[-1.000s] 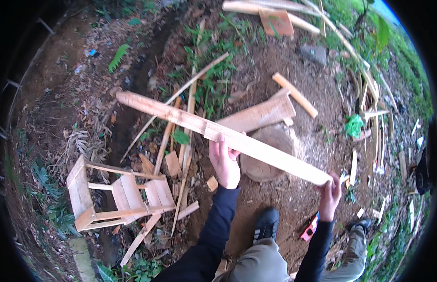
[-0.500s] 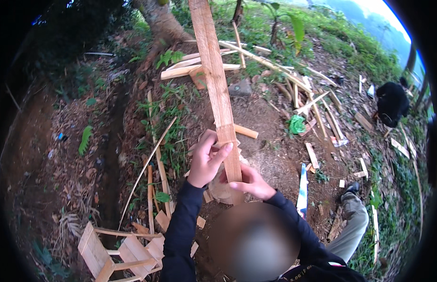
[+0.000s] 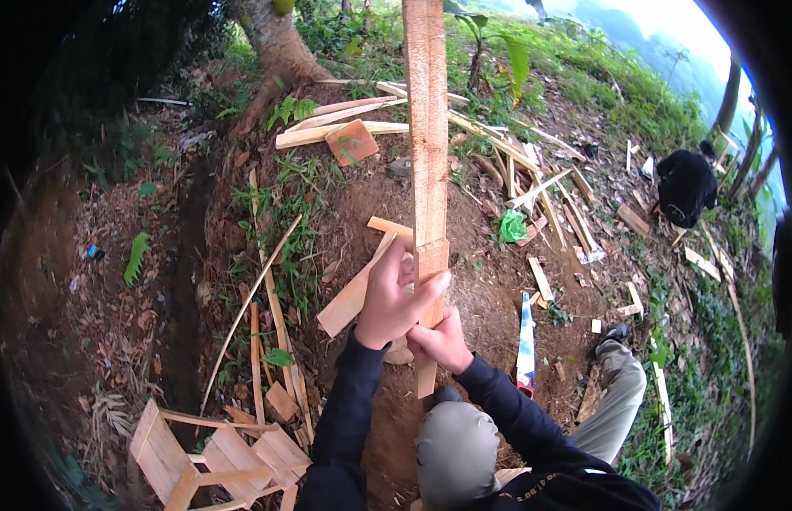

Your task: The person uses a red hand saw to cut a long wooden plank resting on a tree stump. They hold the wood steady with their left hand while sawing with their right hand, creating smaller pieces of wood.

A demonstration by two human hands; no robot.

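Observation:
A long, narrow wooden plank [image 3: 429,145] stands nearly upright in the picture, held in front of me. Toward its lower end a stepped edge crosses it, where a shorter wooden piece [image 3: 433,255] seems to overlap it. My left hand [image 3: 396,298] is closed around this part, thumb over the front and fingers partly hidden behind. Just below, my right hand [image 3: 445,342] grips the lower end from the right side. A flat light board [image 3: 353,298] lies on the ground beyond my left wrist.
Right of my arm lies a handsaw [image 3: 525,341] with a blue-white blade. A slatted wooden frame [image 3: 217,460] stands at lower left. Loose strips [image 3: 345,115] lie near the tree [image 3: 281,51]; a green plastic bundle [image 3: 511,226] lies right. Another person in black [image 3: 687,183] is at far right.
The plank has swung from leaning left to nearly vertical in view. My right hand has come closer to my left on it. The flat board and my knee now show more.

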